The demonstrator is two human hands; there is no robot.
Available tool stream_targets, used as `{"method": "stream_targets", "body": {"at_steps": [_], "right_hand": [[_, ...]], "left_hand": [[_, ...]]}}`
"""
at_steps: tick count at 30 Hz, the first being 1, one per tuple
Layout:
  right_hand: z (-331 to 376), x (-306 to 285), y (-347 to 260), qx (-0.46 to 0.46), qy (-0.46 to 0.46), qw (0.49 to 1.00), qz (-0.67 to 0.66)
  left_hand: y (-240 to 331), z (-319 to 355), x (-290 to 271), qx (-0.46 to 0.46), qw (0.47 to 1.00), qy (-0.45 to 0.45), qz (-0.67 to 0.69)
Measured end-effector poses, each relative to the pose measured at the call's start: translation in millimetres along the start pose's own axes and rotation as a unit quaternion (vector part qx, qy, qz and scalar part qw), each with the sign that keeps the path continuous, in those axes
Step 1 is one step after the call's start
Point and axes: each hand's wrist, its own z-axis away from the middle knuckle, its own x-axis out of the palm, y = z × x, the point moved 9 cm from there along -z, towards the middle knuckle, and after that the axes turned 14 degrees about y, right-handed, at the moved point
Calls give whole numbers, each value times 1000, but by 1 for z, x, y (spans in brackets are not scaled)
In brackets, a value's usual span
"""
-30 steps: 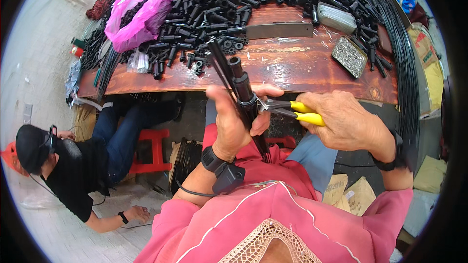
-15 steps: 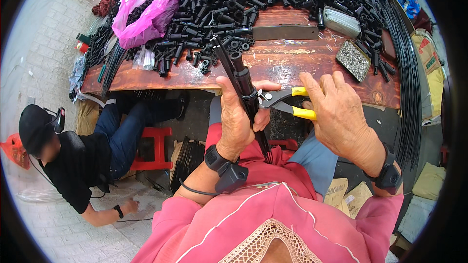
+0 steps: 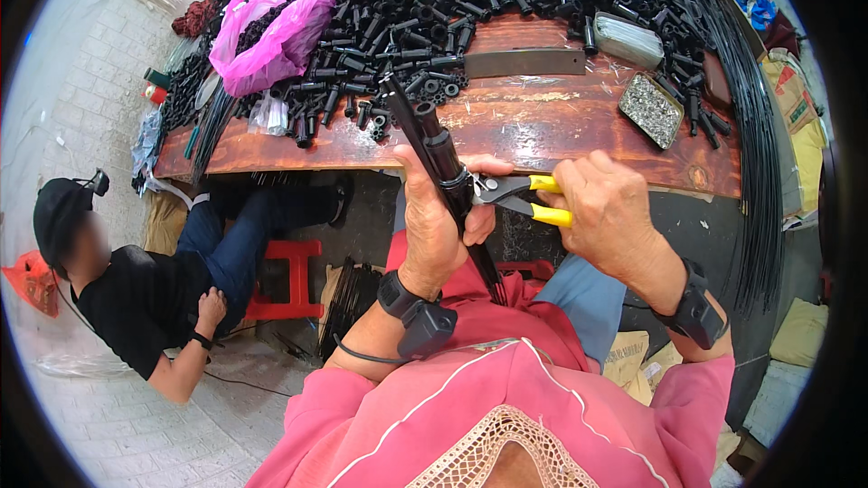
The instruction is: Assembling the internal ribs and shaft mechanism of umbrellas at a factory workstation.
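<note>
My left hand (image 3: pixel 432 226) is closed round a slanting bundle of thin black rods (image 3: pixel 404 117) with a black ribbed tube (image 3: pixel 440 146) on it. The bundle's lower end reaches down over my lap. Yellow-handled pliers (image 3: pixel 533 203) are gripped by my right hand (image 3: pixel 604 210), its fingers wrapped over the handles. Their metal head meets the tube's lower end beside my left fingers; what exactly sits in the jaws is too small to tell.
Heaped black tubes (image 3: pixel 398 32) cover the far side of the wooden table (image 3: pixel 542 117). On it are a pink plastic bag (image 3: pixel 271 36), a flat metal bar (image 3: pixel 524 63), a tin of small metal bits (image 3: pixel 651 110) and a clear box (image 3: pixel 628 41). A person (image 3: pixel 136 298) sits to my left.
My right fingers have curled more tightly over the plier handles, and that hand has shifted slightly left. The seated person's hand has moved from above the floor to their lap.
</note>
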Motion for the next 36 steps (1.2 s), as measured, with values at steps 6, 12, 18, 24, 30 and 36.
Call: {"method": "stream_targets", "body": {"at_steps": [6, 12, 18, 24, 30, 36], "right_hand": [[-9, -23, 5, 8, -23, 999, 25], [-30, -45, 2, -98, -69, 985, 122], [-42, -52, -6, -160, -102, 966, 173], [-15, -13, -3, -43, -72, 992, 96], [-5, -6, 15, 27, -45, 999, 0], [-15, -22, 11, -12, -27, 1000, 1]], "left_hand": [[-3, 2, 8, -9, 999, -36, -13], [-5, 4, 20, -17, 999, -41, -10], [-2, 3, 22, 5, 999, 2, -34], [-1, -6, 7, 25, 999, -10, -27], [21, 6, 9, 121, 989, -89, 0], [23, 13, 5, 157, 980, -121, -6]]}}
